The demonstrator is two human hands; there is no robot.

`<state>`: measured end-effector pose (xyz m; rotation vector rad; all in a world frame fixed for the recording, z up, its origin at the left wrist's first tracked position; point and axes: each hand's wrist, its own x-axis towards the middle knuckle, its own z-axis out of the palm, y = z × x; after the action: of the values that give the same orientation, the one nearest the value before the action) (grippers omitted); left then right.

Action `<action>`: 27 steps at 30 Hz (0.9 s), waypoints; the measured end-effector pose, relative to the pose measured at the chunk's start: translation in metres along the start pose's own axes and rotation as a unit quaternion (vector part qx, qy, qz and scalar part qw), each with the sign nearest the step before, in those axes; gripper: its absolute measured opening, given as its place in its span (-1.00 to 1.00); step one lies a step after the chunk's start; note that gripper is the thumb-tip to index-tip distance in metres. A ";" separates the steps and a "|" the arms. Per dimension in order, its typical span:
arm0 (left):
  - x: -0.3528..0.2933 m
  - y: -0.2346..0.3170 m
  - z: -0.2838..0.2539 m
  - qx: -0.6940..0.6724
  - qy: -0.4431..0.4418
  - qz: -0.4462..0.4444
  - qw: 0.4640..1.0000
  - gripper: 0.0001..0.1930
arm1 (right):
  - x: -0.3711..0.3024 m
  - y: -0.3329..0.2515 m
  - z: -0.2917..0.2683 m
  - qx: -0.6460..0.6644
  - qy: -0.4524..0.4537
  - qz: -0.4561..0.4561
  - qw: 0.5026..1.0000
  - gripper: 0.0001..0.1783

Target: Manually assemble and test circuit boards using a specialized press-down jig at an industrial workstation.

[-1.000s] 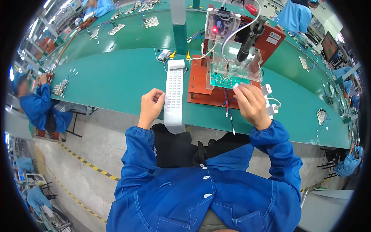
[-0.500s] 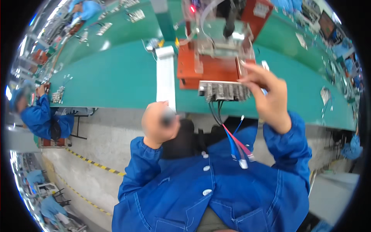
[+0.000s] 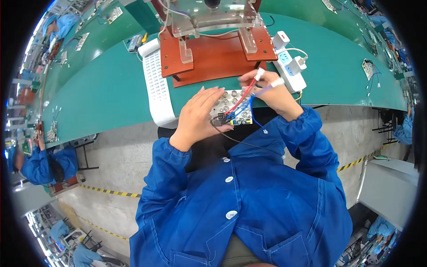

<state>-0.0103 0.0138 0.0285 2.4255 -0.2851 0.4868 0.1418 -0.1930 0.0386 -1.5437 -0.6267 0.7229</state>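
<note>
My left hand grips a circuit board by its left side, just off the table's near edge. Rows of round metallic parts cover the board's upper area. Black, blue, red and purple wires fan out from its lower middle. The red wire ends in a white connector, the purple one in another white connector. Both stand up across my right hand, which is at the board's far right corner. Its fingers are bent together, partly hidden behind the wires. Whether they pinch a wire cannot be made out.
A red-brown fixture with clear plastic parts stands beyond the board. Left of it, a white label strip runs over the table edge. A white power strip with plugs lies to the right. Another person sits far left.
The board has come nearer and turned, so its face with the round parts and wires shows. My left hand has moved from beside the label strip onto the board. The view has shifted.
</note>
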 end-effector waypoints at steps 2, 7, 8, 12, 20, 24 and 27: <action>-0.001 0.000 0.000 0.008 0.001 -0.006 1.000 -0.07 | -0.013 -0.003 0.001 -0.025 0.019 -0.029 0.999 -0.73; 0.002 -0.003 0.003 0.008 -0.006 -0.011 1.000 -0.08 | -0.021 0.007 -0.006 -0.149 0.068 -0.069 0.984 -0.87; 0.002 -0.004 0.003 0.014 0.001 -0.006 1.000 -0.09 | -0.019 0.008 -0.007 -0.149 0.069 -0.057 0.985 -0.88; 0.003 -0.005 0.004 0.022 0.013 0.001 1.000 -0.09 | -0.013 0.018 -0.005 -0.246 0.078 -0.150 0.954 -0.89; 0.004 -0.003 0.004 0.025 0.011 -0.015 1.000 -0.08 | -0.012 0.023 0.008 -0.291 0.111 -0.155 0.938 -0.90; 0.004 -0.004 0.005 0.027 0.015 -0.013 0.999 -0.07 | -0.014 0.020 0.012 -0.305 0.142 -0.151 0.929 -0.92; 0.004 -0.004 0.006 0.024 0.019 -0.011 0.999 -0.08 | -0.014 0.018 0.014 -0.313 0.147 -0.138 0.928 -0.93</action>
<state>-0.0038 0.0132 0.0235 2.4595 -0.2322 0.5353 0.1213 -0.1959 0.0213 -2.0396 -0.8738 0.0554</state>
